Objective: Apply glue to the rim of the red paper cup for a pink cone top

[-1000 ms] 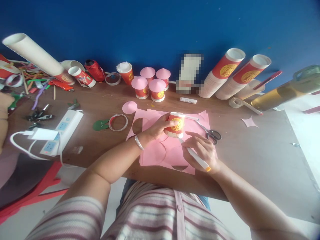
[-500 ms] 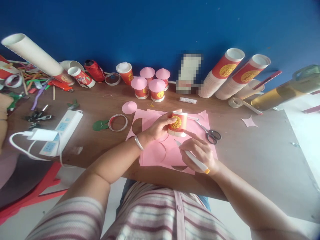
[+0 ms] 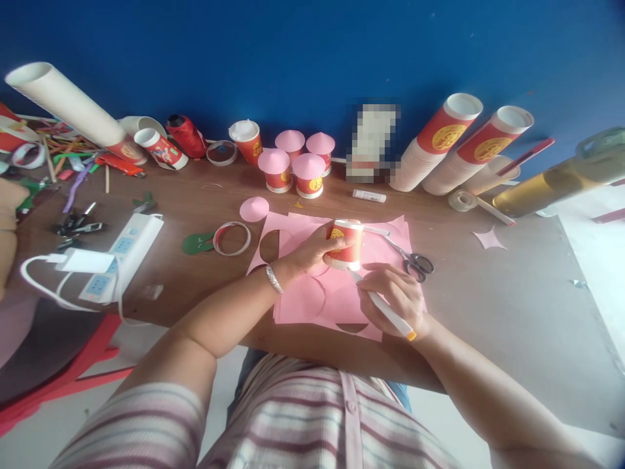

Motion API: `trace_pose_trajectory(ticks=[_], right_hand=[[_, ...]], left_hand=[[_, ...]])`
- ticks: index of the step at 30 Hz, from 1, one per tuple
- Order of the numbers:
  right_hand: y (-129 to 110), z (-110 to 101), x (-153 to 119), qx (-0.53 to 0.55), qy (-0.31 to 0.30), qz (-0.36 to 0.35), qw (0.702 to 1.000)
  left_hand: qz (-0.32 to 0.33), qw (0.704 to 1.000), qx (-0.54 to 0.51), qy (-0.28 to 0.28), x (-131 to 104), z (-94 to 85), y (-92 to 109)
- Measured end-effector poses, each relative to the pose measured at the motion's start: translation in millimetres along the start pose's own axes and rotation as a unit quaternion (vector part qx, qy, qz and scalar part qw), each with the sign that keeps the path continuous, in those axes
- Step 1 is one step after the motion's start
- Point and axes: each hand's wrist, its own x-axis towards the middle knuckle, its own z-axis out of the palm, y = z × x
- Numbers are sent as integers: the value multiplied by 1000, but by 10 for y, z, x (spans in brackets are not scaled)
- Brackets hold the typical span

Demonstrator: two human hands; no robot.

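My left hand (image 3: 315, 253) is wrapped round a red and white paper cup (image 3: 346, 244) with a yellow emblem, thumb across its front. In my right hand (image 3: 393, 296) is a white pen-like craft knife (image 3: 390, 316) with an orange end, its tip pointing at the cup's lower rim. Pink paper sheets (image 3: 300, 303) with round cutouts lie beneath both hands. Dark-handled scissors (image 3: 418, 266) rest at the right side of the sheets. Beyond them stand several red cups with pink cone tops (image 3: 308, 167), and a loose pink cone (image 3: 254, 209) lies nearer.
Tall stacks of paper cups (image 3: 446, 137) lean against the blue wall at right, beside a bottle of yellow liquid (image 3: 541, 185). On the left are a white power strip (image 3: 122, 257), a tape ring (image 3: 232, 239) and a long white tube (image 3: 73, 107). A glue stick (image 3: 369, 195) lies behind the paper.
The cup has turned in my left hand, so its emblem now faces further left. My right hand has shifted slightly right, with its forefinger drawn back from the cup.
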Motion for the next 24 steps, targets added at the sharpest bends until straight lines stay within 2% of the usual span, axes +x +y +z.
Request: trace_pose_trajectory(ticks=[9, 14, 24], right_hand=[[-15, -27, 26, -48, -20, 22, 998], [-20, -25, 29, -52, -26, 26, 998], [-17, -28, 36, -45, -23, 23, 998]], left_hand=[[12, 1000, 26, 0, -32, 59, 58], [28, 998, 57, -9, -38, 81, 93], [19, 999, 50, -8, -40, 80, 87]])
